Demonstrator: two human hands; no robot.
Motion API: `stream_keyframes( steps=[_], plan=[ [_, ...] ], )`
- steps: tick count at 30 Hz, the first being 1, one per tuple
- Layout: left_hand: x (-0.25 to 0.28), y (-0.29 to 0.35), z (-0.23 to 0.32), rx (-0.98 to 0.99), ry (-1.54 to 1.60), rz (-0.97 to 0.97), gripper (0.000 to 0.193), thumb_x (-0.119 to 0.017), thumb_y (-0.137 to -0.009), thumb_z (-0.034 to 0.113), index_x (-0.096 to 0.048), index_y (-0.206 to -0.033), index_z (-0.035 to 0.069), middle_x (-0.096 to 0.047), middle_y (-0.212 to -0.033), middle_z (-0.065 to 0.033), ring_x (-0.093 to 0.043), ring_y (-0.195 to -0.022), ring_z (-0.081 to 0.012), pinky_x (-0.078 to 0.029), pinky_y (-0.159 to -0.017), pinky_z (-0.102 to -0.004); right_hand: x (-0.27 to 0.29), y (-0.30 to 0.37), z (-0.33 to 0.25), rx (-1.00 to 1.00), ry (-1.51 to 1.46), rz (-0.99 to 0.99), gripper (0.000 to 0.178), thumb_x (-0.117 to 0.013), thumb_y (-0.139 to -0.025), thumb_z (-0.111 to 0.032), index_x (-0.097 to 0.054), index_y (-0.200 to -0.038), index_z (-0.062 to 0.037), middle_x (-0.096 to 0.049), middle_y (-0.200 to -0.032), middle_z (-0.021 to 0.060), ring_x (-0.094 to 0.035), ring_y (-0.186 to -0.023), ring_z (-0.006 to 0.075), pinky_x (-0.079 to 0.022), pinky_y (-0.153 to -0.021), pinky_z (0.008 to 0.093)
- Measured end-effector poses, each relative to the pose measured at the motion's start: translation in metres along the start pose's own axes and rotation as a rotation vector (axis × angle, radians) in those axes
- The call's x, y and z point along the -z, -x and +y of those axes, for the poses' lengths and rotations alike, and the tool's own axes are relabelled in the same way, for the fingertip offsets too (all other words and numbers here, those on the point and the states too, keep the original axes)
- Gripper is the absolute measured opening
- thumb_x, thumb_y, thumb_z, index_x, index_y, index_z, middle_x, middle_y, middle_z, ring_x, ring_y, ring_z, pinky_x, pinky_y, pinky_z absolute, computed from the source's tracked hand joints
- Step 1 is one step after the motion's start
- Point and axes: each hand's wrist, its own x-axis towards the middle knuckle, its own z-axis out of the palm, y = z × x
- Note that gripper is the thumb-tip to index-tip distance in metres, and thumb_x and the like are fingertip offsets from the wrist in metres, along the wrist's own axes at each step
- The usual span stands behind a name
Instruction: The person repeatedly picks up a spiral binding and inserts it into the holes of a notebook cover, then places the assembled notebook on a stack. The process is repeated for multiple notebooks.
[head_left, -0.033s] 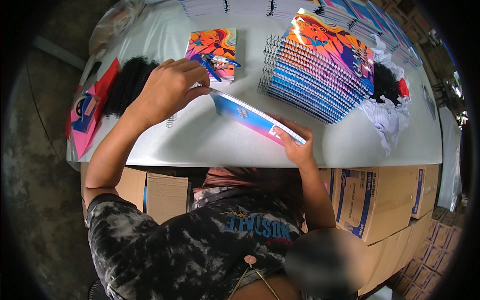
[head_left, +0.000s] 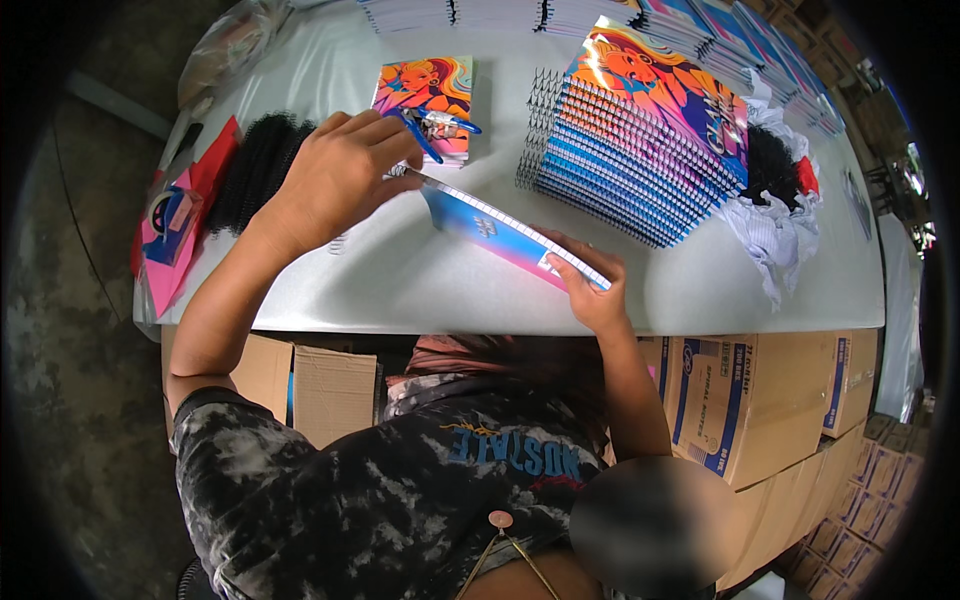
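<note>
My right hand [head_left: 597,288] grips one end of a blue and pink notebook [head_left: 490,232], thumb on its cover. The notebook is tilted above the table, its row of punched holes upward. At the other end, my left hand [head_left: 345,180] is closed, thumb and fingers together, round a thin dark spiral binding coil [head_left: 338,243]. The coil's loose end shows below the hand; the rest is mostly hidden by the fingers. Just beyond my left hand, blue-handled pliers [head_left: 440,130] lie on a notebook with a colourful illustrated cover [head_left: 425,78].
A stack of coil-bound notebooks [head_left: 640,150] stands to the right, beside crumpled white cloth [head_left: 765,240]. Black coils [head_left: 262,170] are heaped on the left near a red and pink packet [head_left: 172,235]. More notebooks line the far edge. Cardboard boxes [head_left: 760,400] sit below the table [head_left: 700,300].
My left hand's fingers have shifted slightly at the notebook's end, and more of the dark coil shows by the fingertips. My right hand and the notebook stay in place.
</note>
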Motion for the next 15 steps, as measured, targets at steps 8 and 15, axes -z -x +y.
stream_keyframes(
  steps=[8, 15],
  plan=[
    [0.004, -0.002, 0.003, 0.063, -0.049, -0.232, 0.032, -0.072, -0.069, 0.017, -0.060, -0.096, 0.007, -0.062, -0.095, -0.0057, -0.056, -0.094, -0.0237, -0.042, -0.082, -0.0343, -0.002, 0.004, 0.000, -0.003, -0.043, 0.003, 0.020, -0.060, -0.083, -0.002, -0.064, -0.102, 0.0031, -0.068, -0.090, 0.0115, -0.063, -0.074, 0.0123, -0.049, -0.068, 0.0230],
    [-0.011, 0.007, 0.000, 0.000, -0.159, -0.072, 0.048, -0.070, -0.072, 0.034, -0.057, -0.109, 0.005, -0.049, -0.122, -0.0157, -0.045, -0.114, -0.0332, -0.033, -0.097, -0.0440, -0.005, 0.006, 0.009, 0.150, 0.141, 0.042, 0.029, -0.058, -0.076, 0.005, -0.064, -0.105, 0.0005, -0.067, -0.099, 0.0131, -0.067, -0.085, 0.0201, -0.052, -0.074, 0.0269]
  ],
)
